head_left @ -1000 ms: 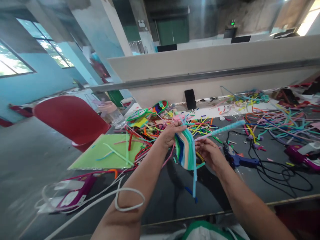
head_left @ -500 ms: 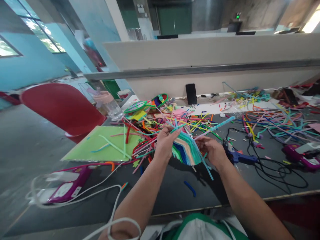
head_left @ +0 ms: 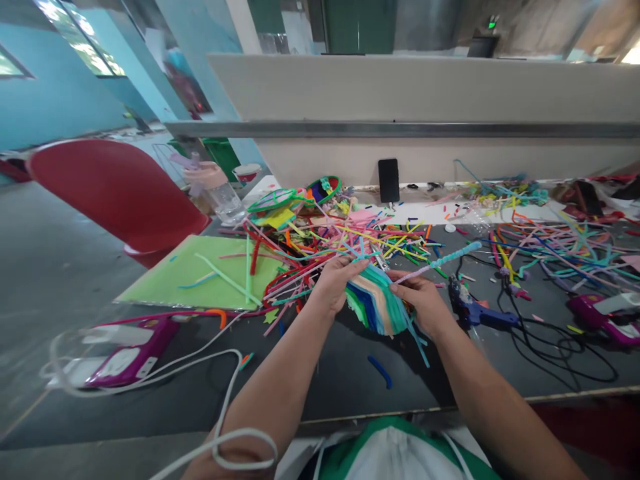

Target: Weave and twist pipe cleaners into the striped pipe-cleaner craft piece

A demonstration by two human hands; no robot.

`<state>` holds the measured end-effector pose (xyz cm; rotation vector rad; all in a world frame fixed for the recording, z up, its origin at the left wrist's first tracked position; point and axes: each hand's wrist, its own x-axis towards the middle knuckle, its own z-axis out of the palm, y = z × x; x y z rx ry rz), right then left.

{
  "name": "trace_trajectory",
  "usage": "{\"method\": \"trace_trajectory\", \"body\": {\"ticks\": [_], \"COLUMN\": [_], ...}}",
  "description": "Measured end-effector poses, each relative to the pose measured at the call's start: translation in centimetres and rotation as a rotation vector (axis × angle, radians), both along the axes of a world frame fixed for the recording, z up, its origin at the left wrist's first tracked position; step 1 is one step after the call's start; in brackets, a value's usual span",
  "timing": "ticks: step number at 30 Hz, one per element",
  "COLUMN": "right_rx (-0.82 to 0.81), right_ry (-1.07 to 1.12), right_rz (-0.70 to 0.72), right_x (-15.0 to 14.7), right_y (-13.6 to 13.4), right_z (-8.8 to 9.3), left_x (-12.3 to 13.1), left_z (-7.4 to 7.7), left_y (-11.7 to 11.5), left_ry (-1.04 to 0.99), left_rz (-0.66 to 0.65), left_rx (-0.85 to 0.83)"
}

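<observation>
Between my hands is a fan-shaped pipe-cleaner piece (head_left: 373, 303) in bands of green, blue, peach and teal. My left hand (head_left: 334, 285) pinches its upper left edge, thumb on top. My right hand (head_left: 421, 301) is closed at its right edge, where light blue pipe cleaners (head_left: 418, 343) hang down past the fingers; the far fingers are hidden. A twisted lilac and light-blue pipe cleaner (head_left: 445, 259) sticks out up and right from beside my right thumb. Behind the piece lies a heap of loose, many-coloured pipe cleaners (head_left: 345, 230).
A blue glue gun (head_left: 487, 316) with black cable lies right of my right hand. On the left are a green sheet (head_left: 165, 277), a purple power strip (head_left: 131, 350) and a water bottle (head_left: 220, 193). A phone (head_left: 389, 180) leans against the partition.
My right thumb has come down onto the piece's right edge, and the fingers have closed nearer to it. My left hand keeps its pinch. The view has shifted slightly.
</observation>
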<state>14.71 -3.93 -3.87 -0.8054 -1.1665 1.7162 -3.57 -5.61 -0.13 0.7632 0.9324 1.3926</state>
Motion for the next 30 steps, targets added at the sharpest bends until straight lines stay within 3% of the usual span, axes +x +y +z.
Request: {"method": "trace_trajectory", "body": {"ticks": [11,18,24,30], "right_rx": [0.033,0.017,0.045,0.014], "right_ry": [-0.069,-0.043,-0.018,-0.032], "right_rz": [-0.018,0.031,0.028,0.009], "right_x": [-0.14,-0.03,-0.03,-0.1], "right_y": [0.0,-0.14,0.06,0.03], "right_z": [-0.66,-0.12,-0.21,-0.12], "left_x": [-0.43,-0.75,-0.9,-0.92], "left_z": [-0.04,-0.02,0.46,0.36], "left_y": [-0.03,-0.08,-0.02,0.04], "left_ry": [-0.015,-0.022,-0.031,-0.027], "left_rz": [-0.079,-0.12,-0.023,-0.058], "left_rx": [0.003,-0.007,-0.039,-0.022]}}
